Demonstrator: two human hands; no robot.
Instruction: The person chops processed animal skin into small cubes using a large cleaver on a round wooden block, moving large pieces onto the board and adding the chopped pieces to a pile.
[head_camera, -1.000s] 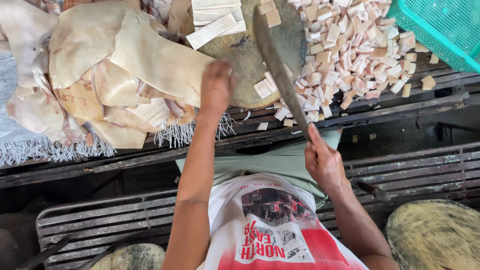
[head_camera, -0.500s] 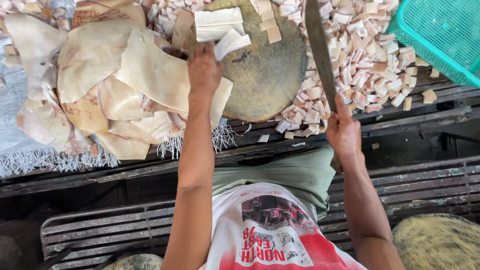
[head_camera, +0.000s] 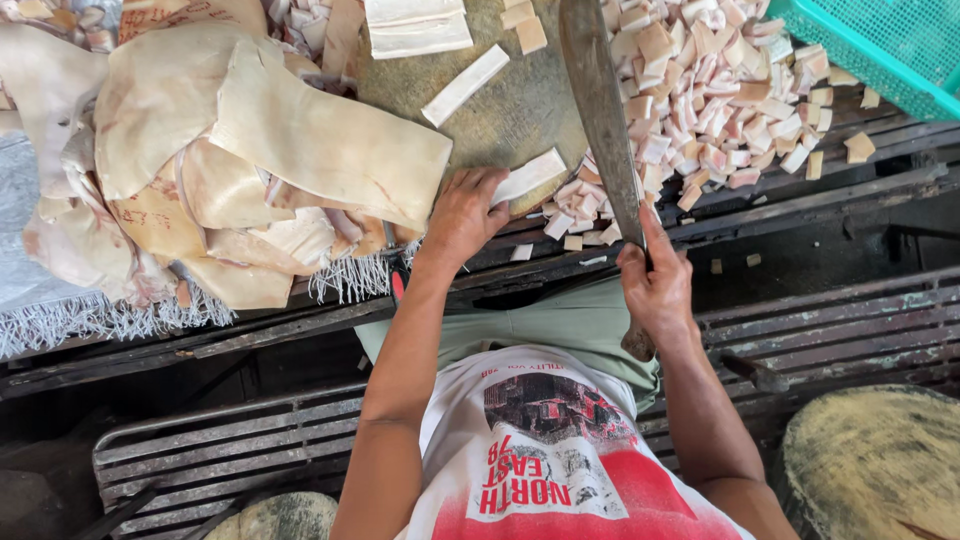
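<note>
A slatted wooden bench (head_camera: 830, 215) is carrying everything here, and a big heap of pale, floppy skin sheets (head_camera: 230, 160) is lying over its left part, the top sheet drooping onto the edge of a round wooden chopping block (head_camera: 500, 110). To the right of the block, a pile of small cut cubes (head_camera: 720, 90) is spreading toward a green mesh basket (head_camera: 880, 45) in the corner. The right hand (head_camera: 655, 285) is wrapped tightly round the handle of a long, heavy cleaver (head_camera: 600, 110), whose blade is hanging over the right side of the block, tip pointing away from the person. The left hand (head_camera: 465, 215) is resting at the near rim of the block, fingers curled and pressing on one end of a white strip (head_camera: 530, 175) that is lying partly over the edge; it is pinning rather than gripping. A longer strip (head_camera: 465, 85) and a stack of flat slabs (head_camera: 415, 25) are waiting farther up the block. To cut well from here, the strip probably wants sliding fully onto the block so it is lying flat, with the left fingertips tucked back from the blade's path, and the cleaver coming down square across it so the pieces are matching the cubes already piled alongside.
</note>
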